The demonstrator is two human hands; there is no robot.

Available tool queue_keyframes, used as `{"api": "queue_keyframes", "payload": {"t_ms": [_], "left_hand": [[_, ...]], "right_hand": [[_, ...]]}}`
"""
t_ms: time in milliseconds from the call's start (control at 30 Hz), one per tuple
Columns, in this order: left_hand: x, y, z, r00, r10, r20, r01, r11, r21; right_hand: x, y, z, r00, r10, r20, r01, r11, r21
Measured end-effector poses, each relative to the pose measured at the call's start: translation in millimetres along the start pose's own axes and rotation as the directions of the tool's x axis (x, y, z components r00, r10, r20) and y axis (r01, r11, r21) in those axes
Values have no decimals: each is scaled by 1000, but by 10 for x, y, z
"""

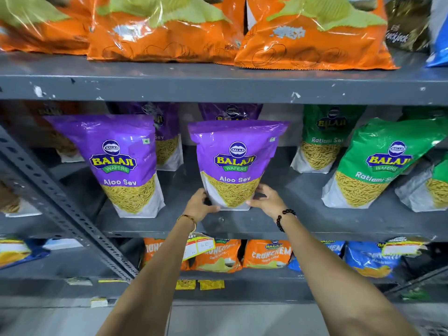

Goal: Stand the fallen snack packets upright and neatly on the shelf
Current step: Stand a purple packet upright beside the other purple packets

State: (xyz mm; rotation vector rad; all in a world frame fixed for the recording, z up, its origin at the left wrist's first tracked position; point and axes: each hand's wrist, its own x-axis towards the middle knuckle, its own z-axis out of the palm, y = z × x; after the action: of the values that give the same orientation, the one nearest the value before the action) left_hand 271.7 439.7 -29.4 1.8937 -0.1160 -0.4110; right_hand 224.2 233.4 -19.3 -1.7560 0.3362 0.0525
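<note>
Both hands were at the base of the middle purple Aloo Sev packet [234, 163], which stood upright on the grey middle shelf [266, 224], between another purple packet [121, 163] to its left and the green Ratlami Sev packets [378, 163] well off to the right. The left hand [200, 204] cupped the packet's lower left corner and the right hand [264, 200] its lower right corner, each grip closed lightly on the packet's bottom edge, fingers behind and thumbs in front. The step in hand appeared to be settling the packet square on its base. To do that well, the hands would need to press the gusset flat against the shelf, keep the printed face turned straight forward, and line the front edge up with the neighbouring purple packet before letting go. Letting go one side at a time would likely show whether it leaned; the top-heavy pouch could tip forward if its base stayed bunched.
</note>
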Motion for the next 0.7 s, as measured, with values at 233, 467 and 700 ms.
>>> {"api": "queue_keyframes", "payload": {"t_ms": [233, 467, 700], "left_hand": [[-91, -91, 37, 997, -8, -77, 5, 999, -35], [-161, -79, 45, 995, -25, -101, 22, 999, -27], [-165, -63, 75, 991, -36, -129, 38, 999, 14]], "right_hand": [[-68, 57, 45, 999, 23, 46, -20, 998, -61], [-79, 102, 34, 998, 44, 47, -38, 991, -127], [-53, 148, 120, 1000, 13, -11, -15, 983, -185]]}}
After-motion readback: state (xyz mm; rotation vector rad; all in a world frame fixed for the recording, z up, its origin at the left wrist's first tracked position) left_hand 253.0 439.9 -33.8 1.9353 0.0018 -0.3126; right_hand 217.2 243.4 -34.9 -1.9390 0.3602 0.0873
